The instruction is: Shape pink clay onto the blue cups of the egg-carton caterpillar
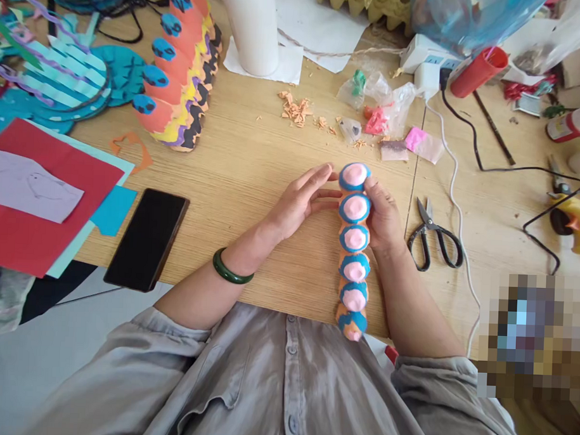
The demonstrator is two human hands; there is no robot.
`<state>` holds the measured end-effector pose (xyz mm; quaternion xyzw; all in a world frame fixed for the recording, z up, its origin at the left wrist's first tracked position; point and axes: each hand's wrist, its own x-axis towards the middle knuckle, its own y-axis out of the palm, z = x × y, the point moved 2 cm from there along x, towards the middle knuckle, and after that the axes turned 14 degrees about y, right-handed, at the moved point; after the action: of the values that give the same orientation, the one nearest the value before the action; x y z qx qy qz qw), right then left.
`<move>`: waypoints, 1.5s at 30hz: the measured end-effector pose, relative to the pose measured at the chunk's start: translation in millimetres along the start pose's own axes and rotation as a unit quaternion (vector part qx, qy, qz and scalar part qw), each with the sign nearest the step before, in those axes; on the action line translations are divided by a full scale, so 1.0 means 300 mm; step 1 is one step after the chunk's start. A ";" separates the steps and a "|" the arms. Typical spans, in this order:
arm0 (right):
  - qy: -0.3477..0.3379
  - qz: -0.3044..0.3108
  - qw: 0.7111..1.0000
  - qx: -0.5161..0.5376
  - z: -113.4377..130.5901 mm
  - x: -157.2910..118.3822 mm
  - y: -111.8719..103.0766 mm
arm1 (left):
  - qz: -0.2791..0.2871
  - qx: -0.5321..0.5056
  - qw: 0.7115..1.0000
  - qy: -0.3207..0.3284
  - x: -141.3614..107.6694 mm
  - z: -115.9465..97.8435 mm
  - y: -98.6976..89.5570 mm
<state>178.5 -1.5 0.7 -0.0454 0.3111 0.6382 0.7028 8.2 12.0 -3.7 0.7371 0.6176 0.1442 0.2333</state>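
"Which hand has hold of it?"

"The right hand (382, 217) wraps the side of a painted egg-carton strip (354, 245), fingers pressed against its blue-ringed pink cups. The left hand (300, 202) stays open, fingers extended, touching the strip near its far end."

"And where's the strip?"

"Lengthwise between the hands on a wooden table (253, 178), its near end by the table edge. Black-handled scissors (434, 238) lie just right; a phone (146, 239) sits further left."
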 end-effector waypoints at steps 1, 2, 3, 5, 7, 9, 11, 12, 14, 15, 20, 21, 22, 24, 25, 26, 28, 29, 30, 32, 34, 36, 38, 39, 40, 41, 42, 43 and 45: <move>-0.008 -0.019 1.000 0.020 0.007 0.012 -0.018 | 0.021 0.009 0.999 -0.023 -0.006 0.003 0.006; -0.006 -0.026 0.999 0.023 0.015 0.025 -0.036 | 0.055 0.020 0.997 -0.054 -0.014 0.006 0.013; -0.008 -0.033 0.999 0.015 0.023 0.038 -0.055 | 0.094 0.031 0.991 -0.084 -0.023 0.010 0.022; -0.004 -0.037 0.999 -0.023 0.038 0.062 -0.090 | 0.171 0.035 0.976 -0.131 -0.045 0.016 0.041; -0.006 -0.060 0.997 -0.047 0.049 0.078 -0.117 | 0.215 0.032 0.964 -0.151 -0.065 0.022 0.059; 0.000 -0.083 0.995 -0.047 0.053 0.084 -0.129 | 0.226 0.041 0.962 -0.150 -0.078 0.031 0.070; -0.002 -0.089 0.995 -0.040 0.054 0.081 -0.123 | 0.218 0.058 0.965 -0.133 -0.083 0.039 0.073; -0.010 -0.091 0.995 -0.036 0.054 0.077 -0.116 | 0.211 0.065 0.968 -0.120 -0.081 0.040 0.072; -0.032 -0.088 0.995 -0.030 0.052 0.063 -0.094 | 0.190 0.070 0.975 -0.087 -0.072 0.032 0.065; -0.049 -0.085 0.995 -0.022 0.051 0.056 -0.082 | 0.176 0.069 0.979 -0.072 -0.065 0.024 0.059; -0.028 0.007 0.999 -0.032 0.020 0.017 -0.013 | 0.044 0.054 0.998 0.005 -0.020 -0.039 0.020; -0.001 0.036 0.998 -0.050 0.008 0.008 0.002 | 0.016 0.048 0.998 0.023 -0.013 -0.049 0.013; 0.025 0.062 0.996 -0.063 -0.004 0.000 0.015 | -0.010 0.043 0.998 0.040 -0.007 -0.056 0.007; 0.070 0.105 0.990 -0.064 -0.028 -0.018 0.040 | -0.032 0.042 0.996 0.068 0.001 -0.063 0.001; 0.086 0.118 0.988 -0.055 -0.037 -0.026 0.049 | -0.042 0.043 0.995 0.078 0.002 -0.065 -0.001; 0.093 0.121 0.987 -0.041 -0.044 -0.033 0.055 | -0.044 0.046 0.995 0.083 0.003 -0.065 0.000; 0.106 0.121 0.987 -0.026 -0.050 -0.041 0.061 | -0.026 0.044 0.995 0.090 0.002 -0.066 0.007; 0.109 0.118 0.987 -0.022 -0.051 -0.043 0.060 | -0.015 0.041 0.995 0.093 0.001 -0.067 0.011; 0.111 0.116 0.987 -0.021 -0.050 -0.044 0.059 | -0.005 0.038 0.995 0.095 0.000 -0.067 0.015; 0.109 0.111 0.988 -0.017 -0.045 -0.042 0.054 | 0.006 0.038 0.994 0.098 -0.001 -0.068 0.017; 0.106 0.108 0.988 -0.010 -0.042 -0.039 0.051 | 0.010 0.049 0.993 0.104 0.000 -0.065 0.015; 0.100 0.109 0.989 0.001 -0.042 -0.037 0.051 | 0.011 0.069 0.990 0.119 0.003 -0.062 0.011; 0.090 0.109 0.990 0.017 -0.044 -0.037 0.052 | 0.010 0.085 0.988 0.125 0.005 -0.059 0.008; 0.080 0.105 0.991 0.022 -0.045 -0.037 0.052 | 0.011 0.087 0.989 0.121 0.005 -0.058 0.008; 0.069 0.100 0.992 0.025 -0.047 -0.038 0.052 | 0.015 0.085 0.990 0.112 0.004 -0.058 0.009; 0.051 0.092 0.994 0.014 -0.047 -0.040 0.051 | 0.022 0.079 0.992 0.101 0.003 -0.058 0.011; 0.030 0.080 0.996 0.001 -0.047 -0.041 0.049 | 0.032 0.069 0.993 0.090 0.001 -0.060 0.014; 0.010 0.072 0.997 -0.006 -0.047 -0.042 0.048 | 0.042 0.056 0.994 0.081 -0.002 -0.061 0.018; -0.017 0.062 0.998 -0.011 -0.048 -0.043 0.045 | 0.054 0.034 0.995 0.071 -0.007 -0.066 0.024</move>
<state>160.8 -16.8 0.1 -0.0232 0.2940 0.6845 0.6667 3.9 12.4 17.1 0.7648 0.5963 0.1879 0.1554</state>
